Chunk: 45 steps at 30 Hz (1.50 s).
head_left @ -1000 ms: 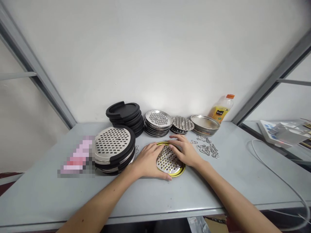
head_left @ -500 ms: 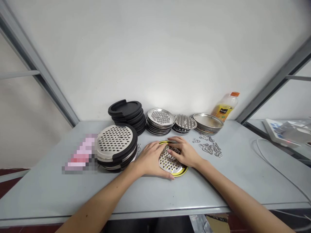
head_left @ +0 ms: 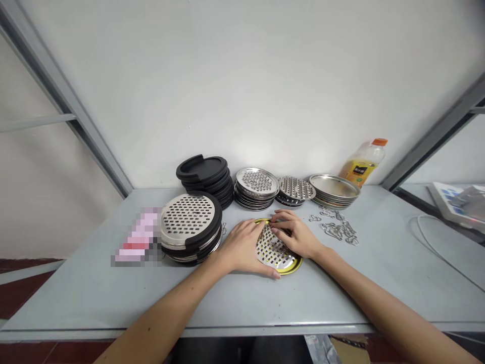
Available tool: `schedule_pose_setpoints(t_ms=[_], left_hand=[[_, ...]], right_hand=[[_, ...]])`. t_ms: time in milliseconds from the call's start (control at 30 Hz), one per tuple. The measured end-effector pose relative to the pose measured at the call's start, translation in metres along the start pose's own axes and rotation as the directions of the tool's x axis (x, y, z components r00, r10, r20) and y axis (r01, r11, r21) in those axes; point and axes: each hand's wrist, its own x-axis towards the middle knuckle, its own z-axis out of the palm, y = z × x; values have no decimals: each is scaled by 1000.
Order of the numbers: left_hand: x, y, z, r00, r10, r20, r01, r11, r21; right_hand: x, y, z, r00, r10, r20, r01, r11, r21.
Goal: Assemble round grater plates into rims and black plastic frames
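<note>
A round metal grater plate lies in a shallow yellow-rimmed round lid or dish on the table in front of me. My left hand wraps round its left side, thumb along the near edge and fingers at the far edge. Bent fingers of my right hand press on the far right part of the plate and rim; their tips partly hide it. Left of my hands stands a stack of grater plates in black holders. Small metal hooks or clips lie loose to the right.
Along the wall stand stacked black round holders, stacked grater plates, coarser grater plates and shallow metal dishes. A juice bottle with an orange cap is behind them. A white cable crosses the table's right side.
The view has turned slightly, so everything sits further right. My right fingers have curled a little more at the plate's far edge. My left hand keeps its hold.
</note>
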Motion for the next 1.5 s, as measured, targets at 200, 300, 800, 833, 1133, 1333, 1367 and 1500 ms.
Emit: schedule_pose_setpoints(t_ms=[200,300,800,833,1133,1333,1367,1500], left_hand=[[-1,0,0,1000,-18,5,18,999,-41],[-1,0,0,1000,-16,3,16,999,-31],[0,0,-1,1000,12,-6,-12,999,-31],[0,0,0,1000,5,-2,-5,1000,-30],[0,-1,1,1000,18,-19,-19,999,-44],[0,-3,2,1000,-8,5,8,999,-36],[0,-3,2,1000,-13,8,13,999,-39],[1,-3,2,1000,-18,10,18,998,-55]], right_hand=[[-2,-4,1,997,53,-54,-54,998,-18],[-2,-4,1,998,56,-35,-56,998,-7],[-1,-1,-1,996,85,-24,-84,995,46],[-1,-2,-1,996,87,-24,-86,995,44],[-1,0,0,996,87,-10,-87,996,35],[1,-2,-1,998,70,-7,-70,996,60],[1,-2,-1,998,70,-7,-69,996,63],[2,-3,0,998,68,-9,-68,996,62]])
